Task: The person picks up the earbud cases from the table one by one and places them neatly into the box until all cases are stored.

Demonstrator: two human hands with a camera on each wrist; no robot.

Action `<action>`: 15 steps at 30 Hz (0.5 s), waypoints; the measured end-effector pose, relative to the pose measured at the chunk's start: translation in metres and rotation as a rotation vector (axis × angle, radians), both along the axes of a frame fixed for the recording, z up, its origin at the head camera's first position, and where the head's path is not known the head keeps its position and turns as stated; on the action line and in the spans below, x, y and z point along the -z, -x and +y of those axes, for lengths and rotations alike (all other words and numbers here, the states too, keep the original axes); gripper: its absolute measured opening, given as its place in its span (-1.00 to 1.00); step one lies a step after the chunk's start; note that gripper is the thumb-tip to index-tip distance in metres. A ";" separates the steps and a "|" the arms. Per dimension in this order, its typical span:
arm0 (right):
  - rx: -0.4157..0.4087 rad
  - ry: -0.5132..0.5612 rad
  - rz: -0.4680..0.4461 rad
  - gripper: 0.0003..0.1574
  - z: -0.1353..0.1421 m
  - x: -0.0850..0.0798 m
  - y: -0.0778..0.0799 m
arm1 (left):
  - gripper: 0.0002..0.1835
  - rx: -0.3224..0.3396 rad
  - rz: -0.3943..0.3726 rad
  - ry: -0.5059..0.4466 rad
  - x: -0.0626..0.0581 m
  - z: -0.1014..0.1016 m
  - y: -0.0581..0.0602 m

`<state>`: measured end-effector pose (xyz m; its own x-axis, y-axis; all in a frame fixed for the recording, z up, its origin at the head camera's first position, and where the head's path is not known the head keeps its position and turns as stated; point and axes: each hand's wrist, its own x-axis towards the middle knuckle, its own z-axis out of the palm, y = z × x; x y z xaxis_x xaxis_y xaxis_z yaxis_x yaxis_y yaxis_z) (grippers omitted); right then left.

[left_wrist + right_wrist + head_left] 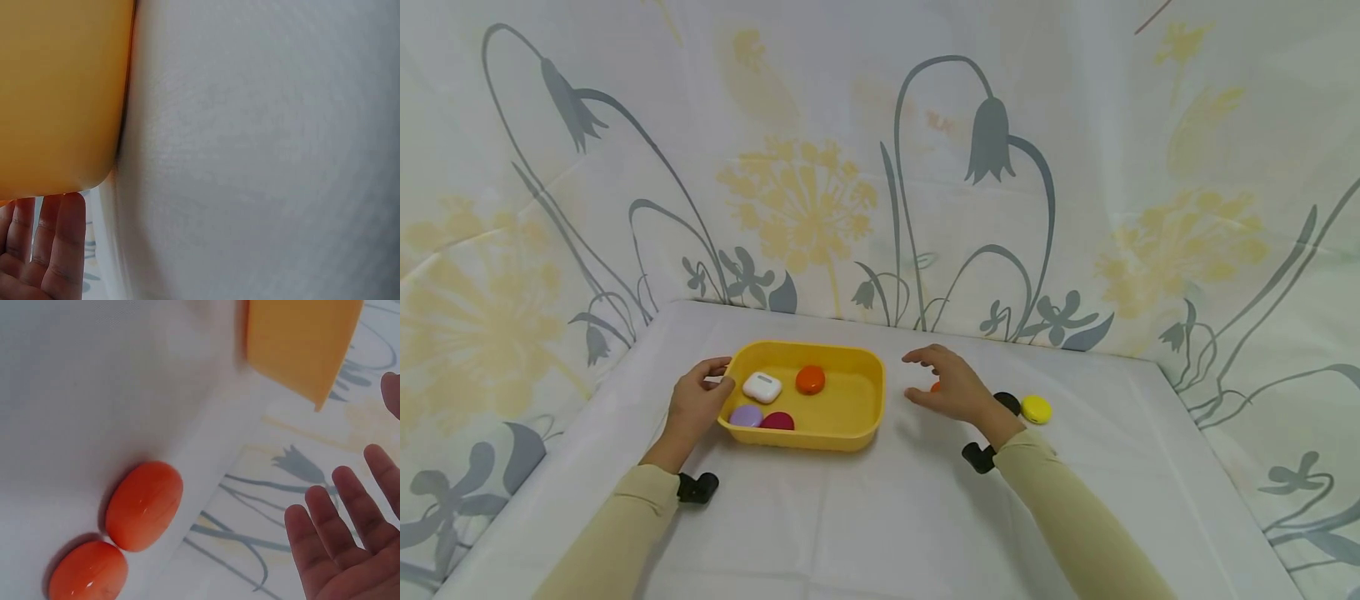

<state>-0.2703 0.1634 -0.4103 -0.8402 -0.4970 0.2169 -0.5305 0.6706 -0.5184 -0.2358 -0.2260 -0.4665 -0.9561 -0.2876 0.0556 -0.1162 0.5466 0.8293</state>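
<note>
A yellow plastic tray (850, 440) stands on the white-covered table. Inside it lie a white rounded case (762, 387), an orange round piece (810, 380), a lilac one (747, 416) and a dark red one (778, 421). At the tray's left end my left hand (696, 400) touches the wall, its fingers (67, 244) fairly straight against the outside. To the right of the tray my right hand (951, 385) hovers with fingers spread and nothing held. Two glossy orange rounded pieces (145, 506) show in the right wrist view; my hand mostly covers them in the head view.
Right of my right hand lie a black round piece (1007, 403), partly hidden by the wrist, and a yellow round piece (1037, 409). Black wrist devices (698, 488) sit at both sleeves. Behind the table hangs a flower-printed cloth (850, 167).
</note>
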 end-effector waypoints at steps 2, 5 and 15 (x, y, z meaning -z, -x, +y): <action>-0.003 0.001 0.002 -0.44 -0.004 0.000 0.000 | -0.52 -0.001 -0.003 -0.003 -0.001 0.000 0.000; -0.009 0.007 0.004 -0.44 -0.010 -0.001 0.000 | -0.53 -0.006 -0.009 -0.008 -0.002 0.000 -0.001; -0.084 0.043 -0.037 -0.39 -0.036 -0.002 0.000 | -0.55 0.000 0.011 -0.016 0.001 -0.002 0.001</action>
<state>-0.2708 0.1273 -0.4085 -0.8040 -0.5568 0.2087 -0.5636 0.6016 -0.5661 -0.2364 -0.2282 -0.4672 -0.9555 -0.2884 0.0613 -0.1071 0.5334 0.8391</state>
